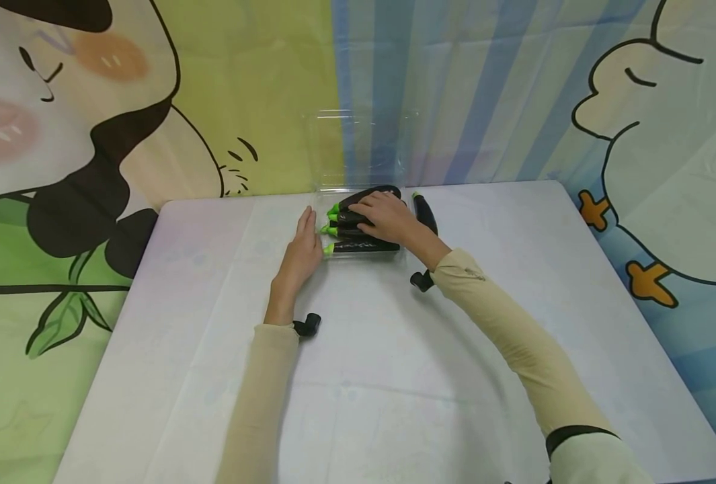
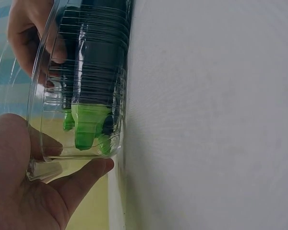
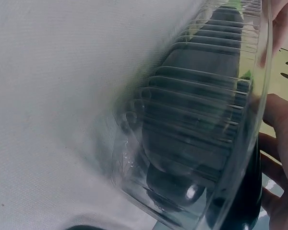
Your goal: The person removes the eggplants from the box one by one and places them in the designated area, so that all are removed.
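Several dark eggplants with bright green stems lie in a clear plastic clamshell box, stems pointing left in the head view. My left hand rests along the box's left end with its fingers straight; in the left wrist view the thumb lies against the end wall and the rim sits in the crook of the hand. Above the box, my right hand reaches over the eggplants, its fingers curled on an eggplant close to the rim. The nearest eggplant lies along the front wall.
Another eggplant lies on the white table just right of the box. The box's clear lid stands raised behind it, in front of the printed backdrop. A black wrist device sticks out beside the left wrist.
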`<act>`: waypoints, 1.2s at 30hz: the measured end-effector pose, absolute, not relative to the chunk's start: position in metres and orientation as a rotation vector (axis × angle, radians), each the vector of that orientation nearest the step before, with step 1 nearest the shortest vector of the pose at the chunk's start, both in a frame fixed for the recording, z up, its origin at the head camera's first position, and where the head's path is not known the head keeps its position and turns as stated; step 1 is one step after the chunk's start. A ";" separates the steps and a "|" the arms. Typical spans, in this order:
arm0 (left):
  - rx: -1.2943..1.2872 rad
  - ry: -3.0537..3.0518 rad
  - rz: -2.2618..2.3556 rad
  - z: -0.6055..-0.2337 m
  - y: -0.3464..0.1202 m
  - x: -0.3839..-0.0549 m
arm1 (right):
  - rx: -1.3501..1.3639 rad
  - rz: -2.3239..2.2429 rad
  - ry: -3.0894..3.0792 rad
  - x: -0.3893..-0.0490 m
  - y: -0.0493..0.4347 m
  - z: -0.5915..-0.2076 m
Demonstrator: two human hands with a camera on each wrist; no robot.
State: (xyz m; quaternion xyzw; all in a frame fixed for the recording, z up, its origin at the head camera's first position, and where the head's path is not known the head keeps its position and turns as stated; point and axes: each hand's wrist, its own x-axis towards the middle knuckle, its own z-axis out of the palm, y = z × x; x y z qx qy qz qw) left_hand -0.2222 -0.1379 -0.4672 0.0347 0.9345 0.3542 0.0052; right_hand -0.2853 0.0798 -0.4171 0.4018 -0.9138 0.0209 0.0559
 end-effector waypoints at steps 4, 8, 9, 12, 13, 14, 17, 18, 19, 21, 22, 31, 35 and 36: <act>0.105 2.923 1.110 -0.467 -0.137 -0.222 | 1.226 0.039 -2.773 -0.286 0.079 -0.419; 0.104 2.921 1.114 -0.467 -0.136 -0.222 | 1.228 0.030 -2.781 -0.288 0.079 -0.422; 0.106 2.920 1.113 -0.467 -0.136 -0.222 | 1.226 0.023 -2.779 -0.288 0.079 -0.422; 0.114 2.921 1.106 -0.467 -0.136 -0.223 | 1.225 0.013 -2.771 -0.290 0.079 -0.423; 0.116 2.921 1.105 -0.466 -0.136 -0.223 | 1.225 0.011 -2.769 -0.290 0.079 -0.422; 0.116 2.920 1.104 -0.465 -0.136 -0.223 | 1.222 0.013 -2.768 -0.290 0.079 -0.422; 0.113 2.917 1.112 -0.464 -0.136 -0.223 | 1.215 0.018 -2.767 -0.290 0.079 -0.421; 0.113 2.915 1.112 -0.464 -0.136 -0.224 | 1.214 0.019 -2.766 -0.291 0.079 -0.421; 0.110 2.914 1.109 -0.464 -0.136 -0.224 | 1.214 0.015 -2.767 -0.291 0.080 -0.421; 0.109 2.912 1.110 -0.464 -0.136 -0.223 | 1.221 0.002 -2.763 -0.290 0.080 -0.421; 0.107 2.910 1.109 -0.465 -0.136 -0.223 | 1.226 -0.004 -2.759 -0.290 0.080 -0.421; 0.099 2.910 1.116 -0.467 -0.137 -0.222 | 1.232 0.000 -2.716 -0.283 0.084 -0.415; 0.102 2.914 1.109 -0.466 -0.138 -0.222 | 1.237 -0.010 -2.708 -0.281 0.089 -0.412; 0.103 2.915 1.108 -0.466 -0.138 -0.223 | 1.236 -0.020 -2.706 -0.281 0.091 -0.412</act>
